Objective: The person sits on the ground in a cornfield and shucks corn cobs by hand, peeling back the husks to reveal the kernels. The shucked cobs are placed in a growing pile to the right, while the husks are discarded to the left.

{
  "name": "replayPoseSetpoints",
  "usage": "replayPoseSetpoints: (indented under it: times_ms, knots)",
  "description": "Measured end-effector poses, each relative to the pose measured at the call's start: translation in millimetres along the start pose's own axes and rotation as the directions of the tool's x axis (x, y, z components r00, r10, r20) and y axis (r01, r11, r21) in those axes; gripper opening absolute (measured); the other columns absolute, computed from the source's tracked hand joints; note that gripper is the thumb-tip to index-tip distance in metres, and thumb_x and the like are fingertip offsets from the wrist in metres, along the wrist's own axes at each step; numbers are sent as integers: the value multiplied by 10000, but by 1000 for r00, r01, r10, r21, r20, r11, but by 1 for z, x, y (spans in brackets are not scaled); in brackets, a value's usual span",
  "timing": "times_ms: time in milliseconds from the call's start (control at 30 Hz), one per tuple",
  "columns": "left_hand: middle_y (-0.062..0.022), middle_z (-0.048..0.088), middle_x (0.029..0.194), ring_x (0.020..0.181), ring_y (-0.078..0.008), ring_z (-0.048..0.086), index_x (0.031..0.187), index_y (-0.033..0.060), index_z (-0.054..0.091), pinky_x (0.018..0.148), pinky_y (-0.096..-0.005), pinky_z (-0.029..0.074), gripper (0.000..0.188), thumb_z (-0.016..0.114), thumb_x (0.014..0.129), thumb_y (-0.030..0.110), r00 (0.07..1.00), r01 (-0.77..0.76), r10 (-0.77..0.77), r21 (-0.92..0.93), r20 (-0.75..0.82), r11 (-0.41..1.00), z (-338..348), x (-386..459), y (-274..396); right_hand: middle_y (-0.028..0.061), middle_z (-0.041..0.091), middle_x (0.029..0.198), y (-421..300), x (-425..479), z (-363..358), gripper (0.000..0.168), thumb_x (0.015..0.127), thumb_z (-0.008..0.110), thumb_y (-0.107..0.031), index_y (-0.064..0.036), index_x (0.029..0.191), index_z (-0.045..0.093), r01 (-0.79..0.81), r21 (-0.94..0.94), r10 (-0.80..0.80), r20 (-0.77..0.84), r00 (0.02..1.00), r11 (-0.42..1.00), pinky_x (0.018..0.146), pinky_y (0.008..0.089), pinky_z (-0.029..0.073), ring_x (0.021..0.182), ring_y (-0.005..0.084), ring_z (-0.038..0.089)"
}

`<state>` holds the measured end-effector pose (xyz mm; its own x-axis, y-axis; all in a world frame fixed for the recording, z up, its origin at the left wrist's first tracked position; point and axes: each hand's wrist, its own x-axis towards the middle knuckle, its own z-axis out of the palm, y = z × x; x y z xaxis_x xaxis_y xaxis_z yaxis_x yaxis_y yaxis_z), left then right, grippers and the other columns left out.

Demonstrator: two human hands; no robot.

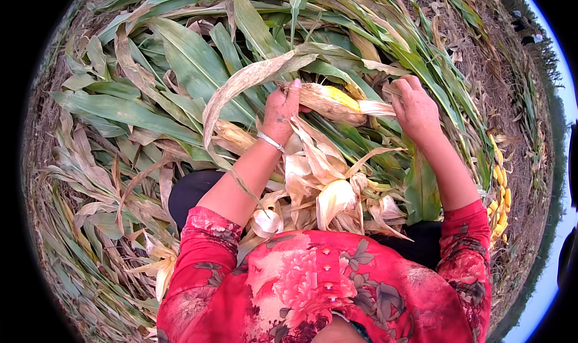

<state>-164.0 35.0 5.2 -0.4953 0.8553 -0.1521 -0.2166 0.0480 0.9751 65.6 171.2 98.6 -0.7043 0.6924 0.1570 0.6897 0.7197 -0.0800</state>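
A partly husked ear of corn [342, 98] lies across in front of me, yellow kernels showing along its upper side. My left hand [283, 104] grips it at its left end, thumb on top of the dry husk. At the other end, my right hand [416, 106] pinches a strip of husk [377, 108] peeled back from the kernels. Below the ear, torn pale husks [336, 201] are heaped close to my body. Another ear in its dry husk [235, 136] rests just left of my left wrist, partly hidden by the arm.
Green and drying corn stalks with long leaves [194, 67] cover the ground ahead and to the left. A pile of bare yellow cobs [500, 203] lies on the soil at the right. Far off at the upper right, people [533, 38] are barely discernible.
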Motion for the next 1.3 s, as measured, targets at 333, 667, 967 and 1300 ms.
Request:
replayPoseSetpoints:
  times_ms: [333, 667, 967, 1300]
  knots:
    - [-85, 617, 1122, 1006, -170, 592, 1178, 14, 548, 893, -332, 475, 329, 492, 981, 271, 995, 23, 37, -552, 98, 833, 18, -2, 10, 151, 633, 1080, -79, 34, 36, 399, 942, 544, -292, 29, 1179, 544, -96, 908, -59, 131, 990, 407, 879, 327, 458, 982, 209, 596]
    - [-70, 598, 1143, 1061, -160, 555, 1156, 25, 564, 980, -329, 409, 296, 528, 967, 250, 962, 170, 15, -644, 272, 746, 23, -12, 17, 157, 645, 942, -83, 42, 35, 346, 851, 653, -291, 11, 1009, 596, -113, 785, -23, 160, 987, 609, 777, 341, 478, 844, 224, 607]
    - [-81, 625, 1108, 1011, -172, 595, 1152, 4, 575, 930, -322, 459, 396, 507, 968, 348, 977, 151, -57, -481, 204, 864, 20, -18, -4, 192, 589, 866, -79, 45, 30, 251, 868, 611, -236, 1, 936, 568, 238, 445, -221, -89, 971, 864, 716, 418, 468, 812, 381, 580]
    - [-52, 639, 889, 774, -134, 590, 1019, 10, 627, 698, -281, 488, 346, 506, 977, 331, 952, 304, -271, -558, 144, 772, 27, -40, -9, 42, 614, 860, -1, 59, 46, 248, 984, 501, -260, -19, 980, 561, -206, 872, 234, 109, 966, 444, 716, 253, 461, 765, 92, 554]
